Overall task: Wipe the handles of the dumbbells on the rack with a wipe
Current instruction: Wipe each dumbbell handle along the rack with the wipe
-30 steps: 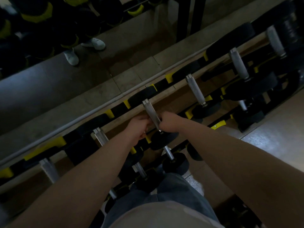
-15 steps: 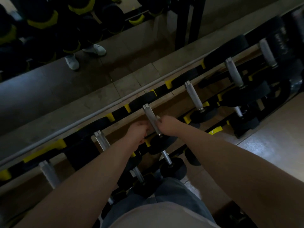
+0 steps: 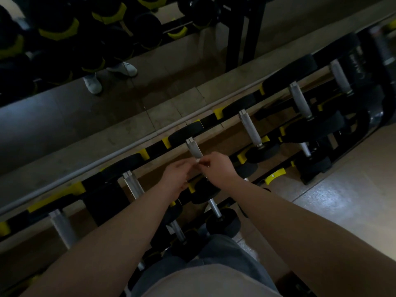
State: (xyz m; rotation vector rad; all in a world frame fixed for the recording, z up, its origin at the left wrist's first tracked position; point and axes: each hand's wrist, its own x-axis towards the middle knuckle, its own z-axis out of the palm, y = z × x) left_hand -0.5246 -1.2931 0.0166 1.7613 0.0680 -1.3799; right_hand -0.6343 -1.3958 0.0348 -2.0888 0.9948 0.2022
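A dumbbell with a silver handle (image 3: 194, 147) and black ends lies on the top tier of the black and yellow rack (image 3: 154, 150), mid-frame. My left hand (image 3: 176, 177) and right hand (image 3: 218, 168) meet just over the near half of that handle. Between their fingertips shows a small white piece, the wipe (image 3: 198, 160), pinched by my right hand; my left hand is blurred and its fingers reach the same piece. The handle's near half is hidden behind both hands.
More silver handles sit on the same tier to the left (image 3: 134, 185) and right (image 3: 249, 128), and a lower tier holds small dumbbells (image 3: 214, 207). A mirror behind the rack shows white shoes (image 3: 92, 83). Tiled floor (image 3: 342, 200) lies to the right.
Both hands have left the sides of the handle, risen slightly and come together over it, with the white wipe now showing between their fingertips. The view shifted a little.
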